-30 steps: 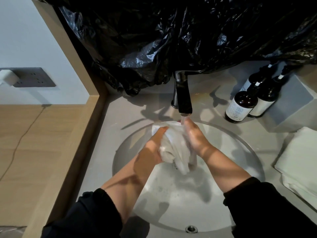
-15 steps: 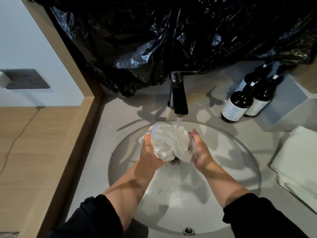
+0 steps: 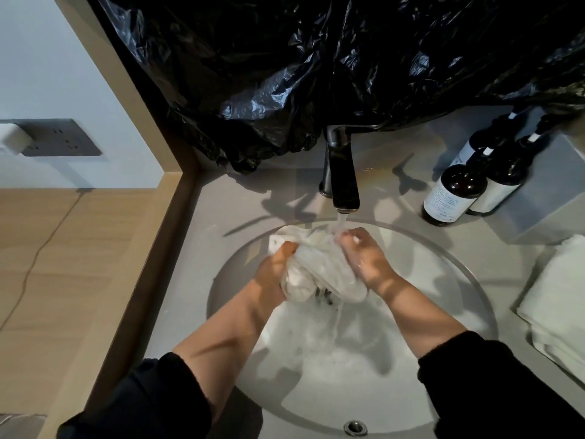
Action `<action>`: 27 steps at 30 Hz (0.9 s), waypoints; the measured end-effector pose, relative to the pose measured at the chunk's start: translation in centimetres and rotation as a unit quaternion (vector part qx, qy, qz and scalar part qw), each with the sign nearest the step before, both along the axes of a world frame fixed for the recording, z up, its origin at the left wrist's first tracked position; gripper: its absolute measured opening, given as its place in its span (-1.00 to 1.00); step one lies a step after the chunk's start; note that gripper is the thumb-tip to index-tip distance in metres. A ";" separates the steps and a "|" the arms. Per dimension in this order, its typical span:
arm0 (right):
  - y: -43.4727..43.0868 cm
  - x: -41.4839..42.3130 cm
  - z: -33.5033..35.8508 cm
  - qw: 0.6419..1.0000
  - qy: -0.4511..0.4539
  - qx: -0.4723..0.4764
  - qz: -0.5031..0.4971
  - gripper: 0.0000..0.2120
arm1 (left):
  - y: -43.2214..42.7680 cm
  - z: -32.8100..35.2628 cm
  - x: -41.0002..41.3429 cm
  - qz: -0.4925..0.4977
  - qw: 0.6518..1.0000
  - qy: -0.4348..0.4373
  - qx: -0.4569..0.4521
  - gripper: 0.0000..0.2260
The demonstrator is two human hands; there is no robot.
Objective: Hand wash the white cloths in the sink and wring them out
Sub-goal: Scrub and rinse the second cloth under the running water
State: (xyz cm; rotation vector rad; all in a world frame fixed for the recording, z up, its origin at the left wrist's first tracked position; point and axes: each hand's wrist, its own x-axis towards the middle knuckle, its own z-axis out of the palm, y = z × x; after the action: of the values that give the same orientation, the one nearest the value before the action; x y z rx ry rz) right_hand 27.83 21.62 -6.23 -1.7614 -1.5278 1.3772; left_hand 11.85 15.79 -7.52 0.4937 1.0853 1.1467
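White wet cloth (image 3: 319, 267), bunched under the running faucet (image 3: 343, 182).
My left hand (image 3: 273, 274) and right hand (image 3: 367, 261) clamp it; half a second ago it sat rounder.

black long sleeves (image 3: 152, 397) pushed up past both wrists, bare forearms and hands, no rings or watch visible

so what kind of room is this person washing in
Most likely a hotel-style bathroom vanity: a round undermount sink with a dark faucet running, labelled pump bottles on the counter, and folded white towels beside the basin.
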 end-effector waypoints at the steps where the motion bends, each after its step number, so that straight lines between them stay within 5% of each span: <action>1: -0.4 0.3 -0.1 0.998 0.059 -0.017 0.003 -0.69 | 0.3 -0.3 0.0 -0.024 0.999 0.010 0.019 -0.57; 4: -1.2 1.5 -1.5 0.992 0.119 0.033 0.035 -0.66 | 0.5 0.5 0.6 -0.037 0.995 0.080 -0.049 -0.66; 7: -1.8 1.9 -1.8 0.993 0.051 0.108 -0.007 -0.74 | 0.8 2.4 2.3 -0.141 0.980 0.062 -0.124 -0.44; 11: -1.8 2.1 -0.1 0.990 -0.045 0.135 -0.002 -0.57 | 0.6 2.8 2.8 -0.214 0.964 0.108 -0.118 -0.62; 14: -0.4 1.9 1.7 0.982 -0.149 0.094 0.074 -0.49 | -0.1 2.3 3.0 -0.215 0.968 0.099 -0.079 -0.55; 17: 1.0 1.2 2.6 0.980 -0.173 0.006 0.101 -0.36 | 0.3 1.5 2.9 -0.221 0.968 0.114 -0.022 -0.72; 19: 1.6 0.6 2.9 0.977 -0.169 -0.056 0.118 -0.30 | 0.6 1.5 2.5 -0.214 0.966 0.139 -0.023 -0.62; 21: 1.8 0.3 3.0 0.979 -0.125 -0.114 0.110 -0.28 | 0.9 1.4 2.1 -0.180 0.968 0.168 -0.041 -0.65; 24: 2.4 1.0 2.6 0.961 0.141 -0.237 0.015 -0.33 | 0.5 0.8 1.4 -0.095 0.990 0.080 -0.069 -0.85; 27: 1.8 2.7 0.7 0.893 0.335 -0.287 -0.087 -0.43 | 0.0 0.4 0.9 -0.062 0.995 -0.048 -0.069 -0.55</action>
State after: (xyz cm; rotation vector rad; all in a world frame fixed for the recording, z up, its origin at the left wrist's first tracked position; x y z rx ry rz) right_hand 30.49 23.47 -5.54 -1.3995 -0.6079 2.1809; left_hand 12.76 15.76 -7.12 0.3880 1.0291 0.9691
